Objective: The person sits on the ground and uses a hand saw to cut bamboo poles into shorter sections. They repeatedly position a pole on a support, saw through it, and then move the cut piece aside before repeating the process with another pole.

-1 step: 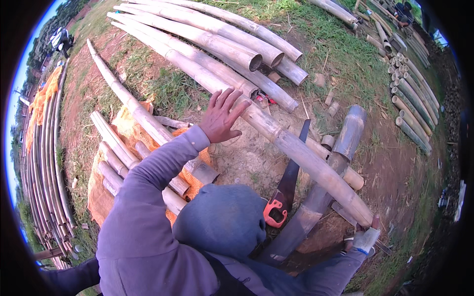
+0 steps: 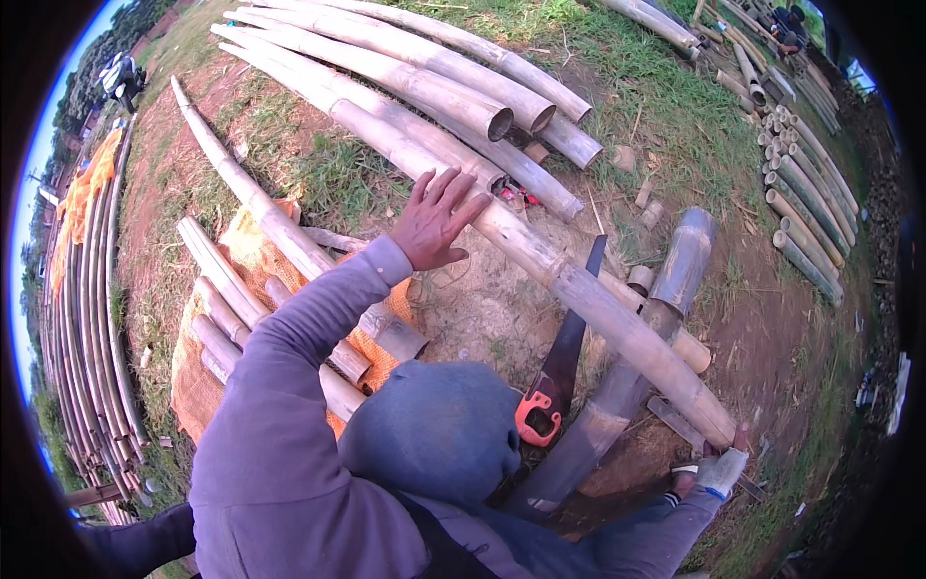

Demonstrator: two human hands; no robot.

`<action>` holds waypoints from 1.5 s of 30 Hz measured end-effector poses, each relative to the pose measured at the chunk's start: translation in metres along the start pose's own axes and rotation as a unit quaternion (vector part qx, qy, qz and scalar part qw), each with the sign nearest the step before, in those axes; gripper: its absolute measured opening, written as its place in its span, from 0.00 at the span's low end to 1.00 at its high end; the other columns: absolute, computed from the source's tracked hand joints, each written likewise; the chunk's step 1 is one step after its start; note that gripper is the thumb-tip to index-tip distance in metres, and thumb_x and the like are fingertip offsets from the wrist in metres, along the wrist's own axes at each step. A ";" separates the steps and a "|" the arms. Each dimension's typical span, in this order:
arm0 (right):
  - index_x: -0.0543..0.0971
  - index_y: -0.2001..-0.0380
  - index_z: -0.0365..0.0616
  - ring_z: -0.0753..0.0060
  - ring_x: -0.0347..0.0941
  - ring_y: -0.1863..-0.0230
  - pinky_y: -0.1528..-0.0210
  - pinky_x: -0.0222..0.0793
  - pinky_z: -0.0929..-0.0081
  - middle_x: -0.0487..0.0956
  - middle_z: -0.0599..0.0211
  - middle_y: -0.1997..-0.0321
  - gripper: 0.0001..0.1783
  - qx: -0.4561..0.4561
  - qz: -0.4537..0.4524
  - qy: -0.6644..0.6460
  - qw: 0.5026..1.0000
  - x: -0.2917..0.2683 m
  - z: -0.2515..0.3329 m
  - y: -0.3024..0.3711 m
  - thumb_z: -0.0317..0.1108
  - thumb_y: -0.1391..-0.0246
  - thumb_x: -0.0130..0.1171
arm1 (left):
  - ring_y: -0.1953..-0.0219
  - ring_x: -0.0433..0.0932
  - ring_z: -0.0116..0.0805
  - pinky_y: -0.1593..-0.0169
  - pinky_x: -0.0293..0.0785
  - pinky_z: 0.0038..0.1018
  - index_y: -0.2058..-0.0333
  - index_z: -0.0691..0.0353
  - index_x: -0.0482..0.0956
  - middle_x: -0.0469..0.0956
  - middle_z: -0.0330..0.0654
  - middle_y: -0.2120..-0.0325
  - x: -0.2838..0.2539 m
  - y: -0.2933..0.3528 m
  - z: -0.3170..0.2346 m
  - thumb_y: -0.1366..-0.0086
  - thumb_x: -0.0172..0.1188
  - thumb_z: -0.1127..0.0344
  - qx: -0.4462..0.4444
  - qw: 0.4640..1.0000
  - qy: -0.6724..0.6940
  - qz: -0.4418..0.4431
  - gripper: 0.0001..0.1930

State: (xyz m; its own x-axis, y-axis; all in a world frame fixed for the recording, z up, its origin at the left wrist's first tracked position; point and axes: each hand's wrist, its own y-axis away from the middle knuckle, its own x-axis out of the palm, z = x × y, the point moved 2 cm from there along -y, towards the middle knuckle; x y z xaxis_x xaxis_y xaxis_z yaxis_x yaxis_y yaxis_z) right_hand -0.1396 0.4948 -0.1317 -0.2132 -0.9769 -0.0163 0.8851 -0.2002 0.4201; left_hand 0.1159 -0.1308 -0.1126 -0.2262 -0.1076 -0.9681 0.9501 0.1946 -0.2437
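My left hand (image 2: 434, 220) lies on a long pale bamboo pole (image 2: 617, 318), its fingers spread across the top. At the pole's near right end, my right hand (image 2: 721, 466), in a whitish covering, grips the end with thumb and fingertips showing; the rest is hidden. The pole crosses over a thick dark bamboo piece (image 2: 603, 410). Beside that piece is a handsaw (image 2: 558, 372) with an orange-red handle, its blade running up to the pole. A shorter bamboo length (image 2: 690, 349) pokes out under the pole.
Several bamboo poles (image 2: 415, 72) lie at the far side. Cut lengths (image 2: 227, 280) rest on orange netting (image 2: 198, 386) at left. Further stacks stand at far left (image 2: 87, 357) and right (image 2: 810, 193). A rounded blue-grey cloth shape (image 2: 424, 429) sits between my arms. Another person (image 2: 789, 31) is far off.
The near end of the pole has shifted slightly right and downward, with my right hand moving along. More of a foot shows beside that hand. My left hand stays on the pole.
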 end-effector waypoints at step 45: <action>0.81 0.62 0.37 0.68 0.76 0.75 0.69 0.70 0.67 0.77 0.67 0.75 0.21 -0.254 0.101 0.201 0.941 -0.066 -0.052 0.285 0.48 0.35 0.67 | 0.47 0.85 0.52 0.39 0.73 0.49 0.38 0.42 0.72 0.86 0.46 0.50 0.114 -0.182 -0.134 0.45 0.78 0.44 0.139 0.955 0.068 0.253 0.37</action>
State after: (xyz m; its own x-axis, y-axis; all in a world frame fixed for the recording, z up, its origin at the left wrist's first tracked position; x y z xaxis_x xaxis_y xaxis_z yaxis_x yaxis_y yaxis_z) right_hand 0.1480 0.4981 -0.0581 0.0637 -0.9280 -0.3672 0.9960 0.0820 -0.0345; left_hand -0.1116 -0.0475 -0.1859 0.2688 0.0619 -0.9612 0.9613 -0.0805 0.2636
